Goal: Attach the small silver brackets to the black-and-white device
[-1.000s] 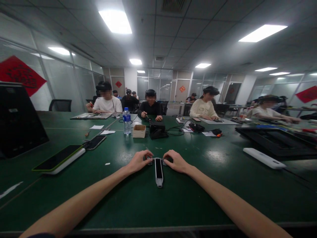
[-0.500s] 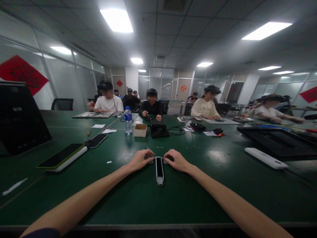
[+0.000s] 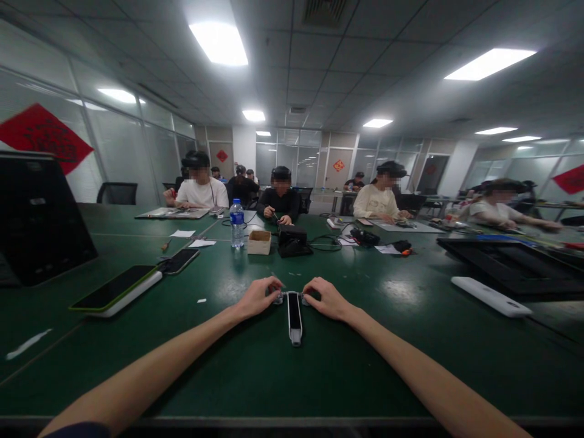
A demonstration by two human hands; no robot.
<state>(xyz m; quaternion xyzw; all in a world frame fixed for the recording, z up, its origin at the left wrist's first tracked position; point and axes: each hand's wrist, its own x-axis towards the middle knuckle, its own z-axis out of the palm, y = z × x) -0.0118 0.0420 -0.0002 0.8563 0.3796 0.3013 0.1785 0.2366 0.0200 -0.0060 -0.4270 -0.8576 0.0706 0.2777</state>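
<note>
A slim device with a dark top and pale edges (image 3: 295, 319) lies lengthwise on the green table, its narrow grey end toward me. At its far end, small grey parts stick out to both sides. My left hand (image 3: 261, 296) is closed around the left grey part, thumb and fingers pinched together. On the other side my right hand (image 3: 326, 298) pinches the right grey part. The fingertips hide most of both parts.
Beyond my hands stand a water bottle (image 3: 236, 224), a small box (image 3: 260, 242) and a black device (image 3: 293, 241). Phones (image 3: 116, 287) lie left, a white bar (image 3: 490, 296) and black tray (image 3: 511, 261) right. People sit across the green table (image 3: 219, 377).
The view has tilted slightly, so everything sits a little lower. Both my hands stay at the far end of the device. The person opposite has moved their hands.
</note>
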